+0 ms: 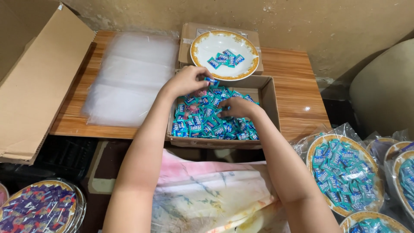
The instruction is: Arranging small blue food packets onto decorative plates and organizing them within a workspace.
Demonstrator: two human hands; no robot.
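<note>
Small blue-teal wrapped candies point(207, 121) fill open cardboard box point(269, 101)

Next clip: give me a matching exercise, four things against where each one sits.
Things:
1. white plate with gold rim
2. stack of clear plastic bags
3. right hand
4. wrapped plate of purple candies

Places:
A. bottom left corner
B. inside the open box of blue candies
C. on a closed carton behind the box
D. left part of the wooden table

Pairs: 1-C, 2-D, 3-B, 4-A

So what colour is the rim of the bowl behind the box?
Golden-orange patterned rim on a white bowl, seen in the head view.
</note>
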